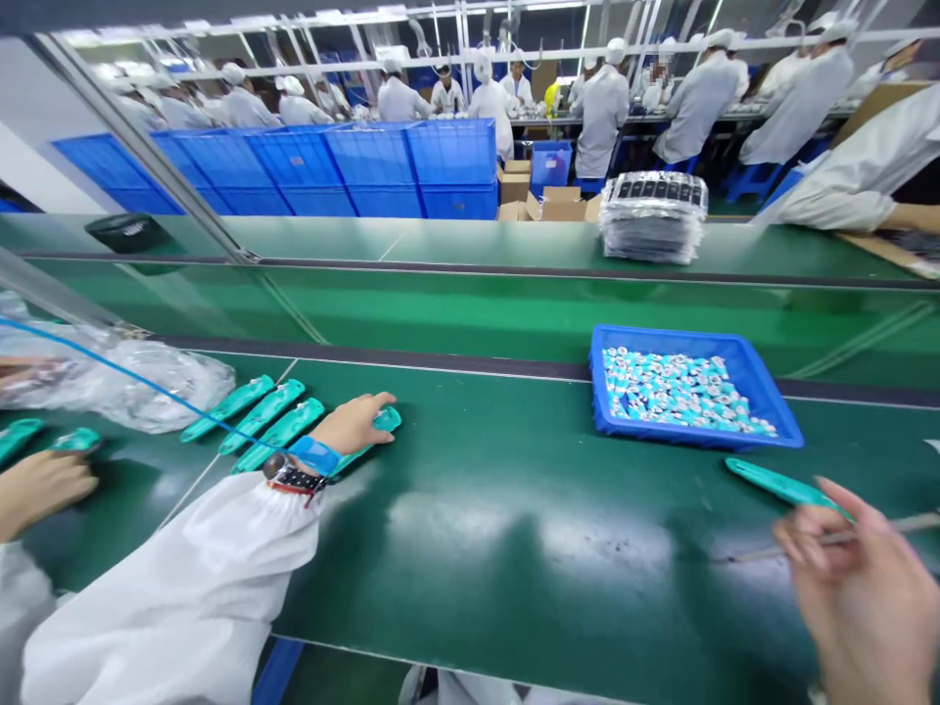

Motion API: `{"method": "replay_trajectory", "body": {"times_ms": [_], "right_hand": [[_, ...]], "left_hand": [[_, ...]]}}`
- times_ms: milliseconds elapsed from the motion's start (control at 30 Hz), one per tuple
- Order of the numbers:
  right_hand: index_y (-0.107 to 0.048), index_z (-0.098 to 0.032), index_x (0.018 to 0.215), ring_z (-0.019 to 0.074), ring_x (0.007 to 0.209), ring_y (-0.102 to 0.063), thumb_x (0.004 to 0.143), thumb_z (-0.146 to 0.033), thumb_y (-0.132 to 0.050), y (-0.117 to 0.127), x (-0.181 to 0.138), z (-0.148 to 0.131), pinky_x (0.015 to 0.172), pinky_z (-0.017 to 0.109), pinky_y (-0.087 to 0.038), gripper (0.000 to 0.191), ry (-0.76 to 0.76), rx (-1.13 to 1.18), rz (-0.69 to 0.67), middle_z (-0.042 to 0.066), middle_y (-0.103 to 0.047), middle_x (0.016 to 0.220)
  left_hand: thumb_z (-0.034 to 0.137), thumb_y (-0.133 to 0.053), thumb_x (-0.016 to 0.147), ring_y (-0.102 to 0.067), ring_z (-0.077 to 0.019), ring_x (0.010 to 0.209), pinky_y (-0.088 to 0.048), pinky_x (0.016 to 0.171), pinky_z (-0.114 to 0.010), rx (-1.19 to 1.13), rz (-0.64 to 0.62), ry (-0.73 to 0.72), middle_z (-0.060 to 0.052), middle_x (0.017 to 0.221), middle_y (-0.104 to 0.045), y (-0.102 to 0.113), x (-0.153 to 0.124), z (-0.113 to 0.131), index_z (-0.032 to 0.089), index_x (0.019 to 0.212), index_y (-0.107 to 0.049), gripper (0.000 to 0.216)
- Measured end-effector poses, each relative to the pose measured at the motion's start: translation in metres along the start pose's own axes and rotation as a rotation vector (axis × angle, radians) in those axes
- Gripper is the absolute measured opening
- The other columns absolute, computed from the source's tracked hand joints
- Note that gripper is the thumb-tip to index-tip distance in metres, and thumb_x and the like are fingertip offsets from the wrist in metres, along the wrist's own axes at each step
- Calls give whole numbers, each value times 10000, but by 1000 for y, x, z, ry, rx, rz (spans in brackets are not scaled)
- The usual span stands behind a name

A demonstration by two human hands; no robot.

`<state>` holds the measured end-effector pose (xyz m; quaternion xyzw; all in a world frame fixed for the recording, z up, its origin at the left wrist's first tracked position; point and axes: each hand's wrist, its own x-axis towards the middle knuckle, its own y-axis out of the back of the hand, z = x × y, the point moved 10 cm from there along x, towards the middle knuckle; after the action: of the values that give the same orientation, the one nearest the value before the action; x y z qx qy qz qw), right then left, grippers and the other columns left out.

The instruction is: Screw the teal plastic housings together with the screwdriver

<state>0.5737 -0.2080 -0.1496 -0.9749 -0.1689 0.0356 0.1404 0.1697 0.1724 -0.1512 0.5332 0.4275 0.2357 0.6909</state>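
Note:
My left hand has its fingers curled over a long teal plastic casing; much of that casing is hidden beneath it. A blue wrist strap with a cord, a dark band and a white sleeve are on this arm. Left of the hand, several similar teal casings lie slanted side by side. My right hand, blurred, is closed around a thin pen-like tool whose narrow end points left. Just beyond its fingers lies another teal casing; whether they touch it I cannot tell.
A blue tray of small teal-and-white parts stands behind my right hand. At far left are clear plastic bags and another person's hand by teal casings. Beyond the divider are a stack of silvery sheets, blue bins and seated workers.

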Motion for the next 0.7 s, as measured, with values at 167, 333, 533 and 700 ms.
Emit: {"method": "replay_trajectory", "body": {"times_ms": [167,333,533,700], "right_hand": [[-650,-167,822,103,544,-480,764,-325,-629,-115,-40,-24,532,265,-398,170,8,127,-434,16,-568,606],[-535,-181,643,57,398,-255,878,-382,-470,-155,-58,-34,414,193,-249,316,106,374,-540,-66,-301,455],[-285,-176,537,51,374,-140,884,-505,-378,-169,-63,-23,396,188,-186,487,171,388,-631,-81,-149,449],[-287,-178,541,46,373,-149,880,-490,-403,-171,-64,-18,397,192,-177,475,187,333,-641,-82,-160,457]], "left_hand": [[489,-529,730,-559,-246,963,-421,832,-332,-116,-63,-316,-95,1053,-574,-15,19,137,187,1168,-496,533],[445,-548,731,-584,-200,853,-428,749,-272,-295,-57,-592,-38,920,-626,-32,16,265,206,942,-598,323],[459,-509,732,-621,-224,750,-426,626,-277,-382,17,-541,-35,787,-658,-40,22,312,212,842,-606,287],[438,-460,763,-637,-248,781,-436,634,-296,-320,89,-552,-53,787,-672,-38,19,315,217,832,-625,285]]}}
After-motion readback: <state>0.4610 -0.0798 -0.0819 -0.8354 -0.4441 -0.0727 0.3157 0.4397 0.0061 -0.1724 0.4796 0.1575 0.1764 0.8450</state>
